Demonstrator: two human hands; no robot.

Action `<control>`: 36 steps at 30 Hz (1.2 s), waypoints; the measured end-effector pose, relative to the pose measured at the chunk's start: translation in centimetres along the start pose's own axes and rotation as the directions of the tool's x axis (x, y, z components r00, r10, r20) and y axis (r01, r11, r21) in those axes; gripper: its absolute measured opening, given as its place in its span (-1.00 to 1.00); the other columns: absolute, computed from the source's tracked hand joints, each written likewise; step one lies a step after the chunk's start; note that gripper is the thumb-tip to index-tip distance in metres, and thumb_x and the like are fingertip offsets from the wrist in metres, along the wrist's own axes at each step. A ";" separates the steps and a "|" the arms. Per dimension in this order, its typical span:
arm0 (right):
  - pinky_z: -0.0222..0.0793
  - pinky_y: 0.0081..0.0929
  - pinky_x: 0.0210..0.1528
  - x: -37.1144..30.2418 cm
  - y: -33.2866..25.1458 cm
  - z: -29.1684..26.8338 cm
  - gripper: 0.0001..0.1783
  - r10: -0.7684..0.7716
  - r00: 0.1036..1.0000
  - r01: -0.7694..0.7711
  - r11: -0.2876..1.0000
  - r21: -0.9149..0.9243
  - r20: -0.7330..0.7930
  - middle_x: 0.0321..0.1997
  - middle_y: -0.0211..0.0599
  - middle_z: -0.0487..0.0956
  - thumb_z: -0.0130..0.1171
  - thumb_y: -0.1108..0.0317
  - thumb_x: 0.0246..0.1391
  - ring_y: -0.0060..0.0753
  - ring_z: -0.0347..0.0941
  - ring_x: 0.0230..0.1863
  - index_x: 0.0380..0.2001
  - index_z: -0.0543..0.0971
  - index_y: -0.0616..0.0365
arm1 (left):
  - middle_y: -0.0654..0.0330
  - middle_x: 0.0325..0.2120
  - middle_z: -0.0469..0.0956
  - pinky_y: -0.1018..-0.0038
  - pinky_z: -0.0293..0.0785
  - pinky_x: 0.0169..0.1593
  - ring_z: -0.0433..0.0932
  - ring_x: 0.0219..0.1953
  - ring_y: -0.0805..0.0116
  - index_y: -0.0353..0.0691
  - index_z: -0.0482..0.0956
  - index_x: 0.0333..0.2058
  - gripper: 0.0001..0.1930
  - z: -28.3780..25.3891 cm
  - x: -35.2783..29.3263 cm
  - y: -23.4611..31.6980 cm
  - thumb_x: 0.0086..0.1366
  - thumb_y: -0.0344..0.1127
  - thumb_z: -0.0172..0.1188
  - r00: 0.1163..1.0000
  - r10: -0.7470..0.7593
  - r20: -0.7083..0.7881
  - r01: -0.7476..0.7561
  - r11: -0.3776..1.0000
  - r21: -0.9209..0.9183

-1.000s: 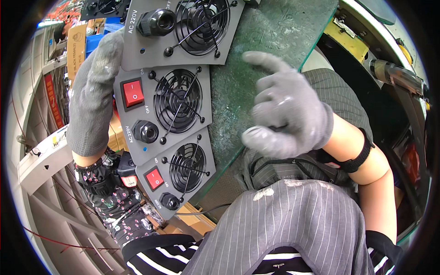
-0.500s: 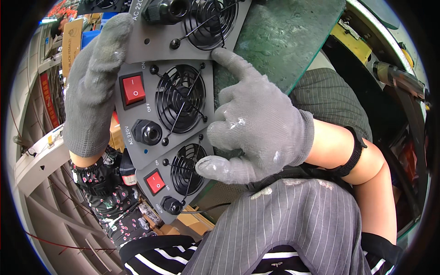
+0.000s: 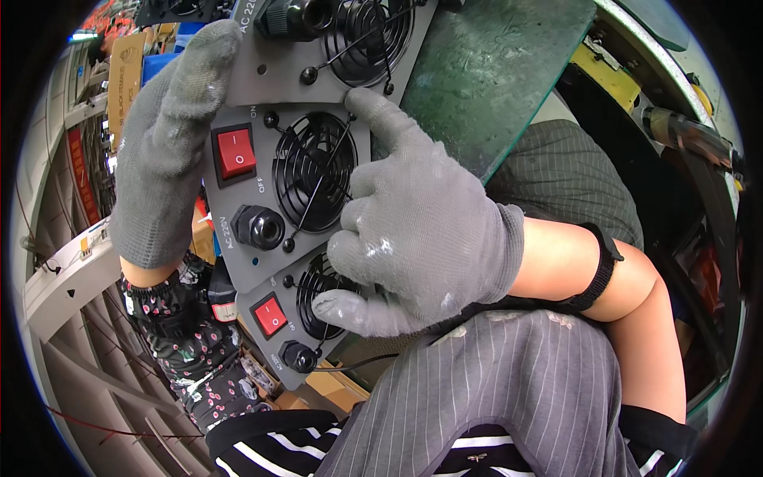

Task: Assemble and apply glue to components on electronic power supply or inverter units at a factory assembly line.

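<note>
Three grey electrical units show their panels one below another: the upper unit (image 3: pixel 282 83), the middle unit (image 3: pixel 213 199) and the lower unit (image 3: pixel 274 367). The middle one has a red rocker switch (image 3: pixel 236 153), a black round fan grille (image 3: pixel 315 171) and a black cable gland (image 3: pixel 258 227). My left hand (image 3: pixel 163 159), in a grey knit glove, lies along the left side of the upper and middle units, its fingers stretched out. My right hand (image 3: pixel 425 230), gloved alike, is over the right side of the middle and lower units. Its index finger points at the seam below the upper unit; its thumb is apart.
A dark green worktop (image 3: pixel 493 71) extends to the right of the units. Striped dark cloth (image 3: pixel 493 374) covers my lap. A cardboard box (image 3: pixel 127 75) stands behind my left hand, and a thin black cable (image 3: pixel 358 366) runs from the lower unit.
My right hand has moved left and slightly down, covering more of the lower fan grille. The upper and middle units have shifted slightly right, and my left fingertips moved with them.
</note>
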State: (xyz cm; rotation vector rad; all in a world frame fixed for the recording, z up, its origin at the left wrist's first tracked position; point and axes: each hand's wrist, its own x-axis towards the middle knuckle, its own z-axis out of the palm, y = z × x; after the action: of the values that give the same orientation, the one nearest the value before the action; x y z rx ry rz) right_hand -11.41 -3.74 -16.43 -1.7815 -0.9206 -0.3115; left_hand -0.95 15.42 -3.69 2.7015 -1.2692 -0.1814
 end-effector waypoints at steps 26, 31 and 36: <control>0.24 -0.27 -0.61 -1.8 3.7 0.0 -0.69 0.300 0.888 -0.323 0.947 -0.006 -0.349 -0.71 -0.23 0.36 0.15 0.22 -0.03 -0.13 0.33 -0.68 -0.69 0.37 0.12 | 0.12 0.04 0.48 0.42 0.50 0.06 0.53 0.01 0.21 -0.08 0.40 0.15 -0.47 -0.8 0.0 1.2 0.18 -0.54 0.14 0.925 -0.368 0.098 0.381 0.899 -0.217; 0.37 -0.27 -0.52 -0.8 3.0 -0.9 -0.78 0.282 0.933 -0.317 0.938 -0.138 -0.225 -0.66 -0.26 0.45 0.17 0.25 -0.08 -0.12 0.45 -0.58 -0.64 0.45 0.11 | 0.11 0.05 0.48 0.44 0.51 0.03 0.53 0.00 0.18 -0.07 0.40 0.15 -0.45 -0.3 0.1 0.8 0.16 -0.56 0.14 0.980 -0.197 0.037 0.196 0.980 0.013; 0.45 -0.26 -0.48 0.7 2.8 -0.7 -0.81 0.305 0.935 -0.344 0.905 -0.251 -0.183 -0.65 -0.26 0.51 0.16 0.26 -0.11 -0.15 0.53 -0.53 -0.66 0.51 0.10 | 0.11 0.05 0.48 0.41 0.51 0.02 0.53 -0.01 0.15 -0.10 0.40 0.15 -0.45 0.1 0.0 -0.9 0.15 -0.57 0.14 0.999 0.046 -0.020 -0.045 0.999 0.030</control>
State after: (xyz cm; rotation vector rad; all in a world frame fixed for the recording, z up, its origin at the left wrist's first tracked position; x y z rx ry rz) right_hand -8.77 -4.44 -17.69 -2.1076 -0.4817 -0.3578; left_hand -0.27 16.02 -3.99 2.6888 -1.3362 -0.1307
